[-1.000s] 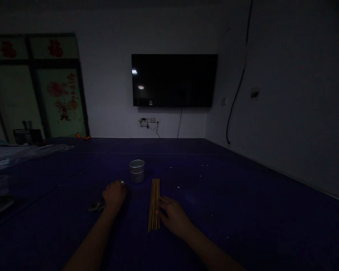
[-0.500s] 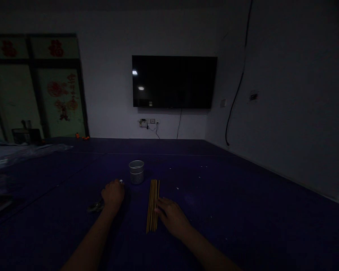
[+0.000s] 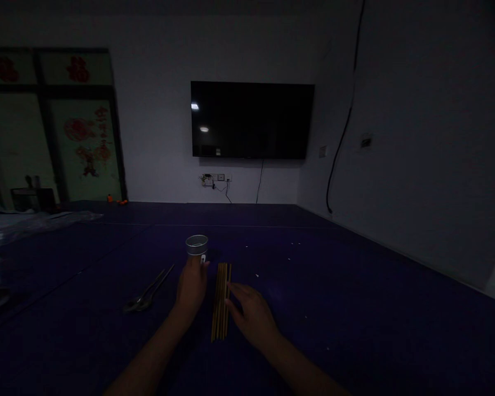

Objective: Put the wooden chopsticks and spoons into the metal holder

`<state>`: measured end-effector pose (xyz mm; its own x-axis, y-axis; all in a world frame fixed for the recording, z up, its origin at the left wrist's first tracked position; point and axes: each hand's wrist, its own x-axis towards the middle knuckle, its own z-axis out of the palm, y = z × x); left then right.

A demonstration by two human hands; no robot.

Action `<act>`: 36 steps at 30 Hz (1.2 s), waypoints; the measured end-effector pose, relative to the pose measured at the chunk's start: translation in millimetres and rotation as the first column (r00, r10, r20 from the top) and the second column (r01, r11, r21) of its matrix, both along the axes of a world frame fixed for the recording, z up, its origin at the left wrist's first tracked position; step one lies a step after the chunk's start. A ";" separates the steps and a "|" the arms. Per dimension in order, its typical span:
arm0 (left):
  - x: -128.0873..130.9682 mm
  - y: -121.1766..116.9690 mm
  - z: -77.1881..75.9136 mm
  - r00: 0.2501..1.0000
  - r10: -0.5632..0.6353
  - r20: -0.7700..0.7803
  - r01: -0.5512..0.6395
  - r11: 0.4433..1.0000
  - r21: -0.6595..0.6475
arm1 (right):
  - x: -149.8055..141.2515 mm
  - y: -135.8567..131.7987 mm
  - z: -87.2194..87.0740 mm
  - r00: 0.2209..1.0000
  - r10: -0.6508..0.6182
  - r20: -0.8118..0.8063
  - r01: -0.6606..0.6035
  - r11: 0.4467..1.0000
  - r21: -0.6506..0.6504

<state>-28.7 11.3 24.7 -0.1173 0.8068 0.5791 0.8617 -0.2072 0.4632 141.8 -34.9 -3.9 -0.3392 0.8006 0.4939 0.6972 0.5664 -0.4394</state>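
My left hand (image 3: 192, 283) is closed in front of a metal cup (image 3: 197, 242) and covers its lower part. At its fingertips shows a small white thing (image 3: 203, 258), too small to name. Whether the hand touches the cup, I cannot tell. A row of wooden chopsticks (image 3: 220, 302) lies side by side on the purple surface, pointing away from me. My right hand (image 3: 253, 316) rests at their right edge, thumb and fingers apart and touching the outer chopsticks. Left of my left hand lie two metal spoons (image 3: 142, 300), handles pointing away.
The purple surface (image 3: 334, 286) reaches to the walls, with small white scraps scattered on the right. Clear plastic sheeting (image 3: 45, 224) lies at the left. A television (image 3: 253, 121) hangs on the far wall above sockets (image 3: 220, 177); a black cable (image 3: 341, 146) hangs at the right.
My left hand has moved right, from the spoons to the front of the cup, the small white thing moving with it. The spoon handles are now uncovered. My right hand stays by the chopsticks.
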 end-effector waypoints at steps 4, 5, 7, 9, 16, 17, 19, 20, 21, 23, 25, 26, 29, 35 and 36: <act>17.6 -11.3 -2.3 0.954 -0.207 0.215 0.170 0.969 0.177 | -0.3 -0.1 -2.1 0.999 -0.038 -0.020 0.039 0.999 0.028; 20.0 -14.9 -1.2 0.940 -0.229 0.251 0.183 0.964 0.195 | -0.4 -0.1 -2.6 0.999 -0.036 -0.027 0.037 0.998 0.041; 23.3 -21.2 1.5 0.911 -0.250 0.328 0.187 0.959 0.210 | -0.7 -0.2 -3.3 0.999 -0.026 -0.038 0.029 0.997 0.068; 26.1 -25.0 2.5 0.869 -0.261 0.421 0.183 0.959 0.216 | -1.2 -0.6 -3.7 0.999 -0.025 -0.045 0.029 0.996 0.086; 38.6 -20.0 -13.1 0.634 -0.366 0.681 0.305 0.928 0.215 | -0.9 1.1 -2.9 0.998 -0.047 -0.045 0.050 0.997 0.067; 40.1 -18.2 -15.9 0.614 -0.369 0.698 0.316 0.925 0.211 | -0.2 2.0 -2.7 0.997 -0.050 -0.053 0.053 0.997 0.062; 42.0 -14.4 -20.8 0.576 -0.376 0.726 0.333 0.919 0.211 | 1.5 4.0 -2.7 0.995 -0.061 -0.081 0.065 0.997 0.048; 42.6 -12.6 -22.9 0.558 -0.384 0.735 0.347 0.913 0.214 | 2.4 5.1 -3.0 0.993 -0.065 -0.099 0.069 0.997 0.035; 42.8 -10.9 -24.7 0.544 -0.396 0.740 0.363 0.906 0.218 | 3.1 6.2 -3.5 0.991 -0.067 -0.115 0.069 0.997 0.018; 42.3 -8.4 -27.5 0.529 -0.426 0.734 0.399 0.888 0.228 | 4.1 8.3 -5.0 0.988 -0.067 -0.137 0.066 0.998 -0.017; 40.8 -6.9 -29.3 0.543 -0.466 0.698 0.444 0.865 0.233 | 4.5 10.2 -7.1 0.987 -0.082 -0.140 0.077 0.996 -0.043; 39.6 -6.5 -29.9 0.565 -0.486 0.667 0.463 0.856 0.231 | 4.7 11.1 -8.1 0.986 -0.098 -0.133 0.092 0.994 -0.050; 35.1 -6.2 -31.5 0.693 -0.512 0.507 0.484 0.852 0.199 | 5.3 13.4 -10.4 0.981 -0.166 -0.097 0.161 0.985 -0.056; 28.0 -6.1 -36.1 0.850 -0.512 0.128 0.501 0.859 0.104 | 8.9 17.5 -11.9 0.964 -0.267 0.001 0.266 0.960 -0.083; 27.5 -6.2 -36.6 0.864 -0.499 0.068 0.494 0.866 0.076 | 9.6 18.4 -12.5 0.963 -0.268 0.006 0.268 0.959 -0.090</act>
